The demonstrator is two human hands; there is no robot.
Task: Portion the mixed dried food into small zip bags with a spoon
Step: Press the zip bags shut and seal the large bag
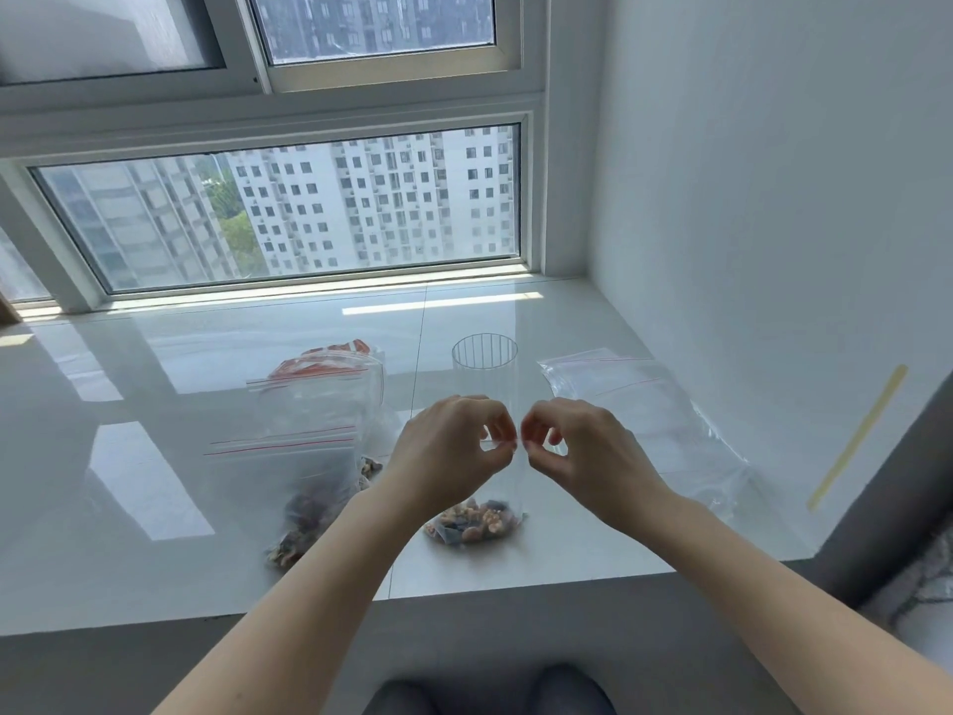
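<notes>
Nearest to the camera, at 6 o'clock, the person's two knees (pixel 490 691) showed in dark cloth below the grey edge of the white sill (pixel 154 575). Both bare forearms reached forward over this edge. The left hand (pixel 448 448) and the right hand (pixel 582 446) met above the sill, almost touching, and each one pinched the top edge of a small zip bag (pixel 477 521) between thumb and forefinger, the other fingers curled. The bag hung down between them, and its bottom, filled with mixed dried food, rested on the sill.

At 9 o'clock from this bag lay a large zip bag (pixel 309 456) with more of the mix; the left forearm hid part of it. Behind it was a packet with orange print (pixel 322 361). At 12 o'clock, partly behind the hands, a clear ribbed glass (pixel 485 358) stood upright. At 2 o'clock lay empty zip bags (pixel 634 399). Farthest was the window (pixel 289 219) with tall buildings outside.
</notes>
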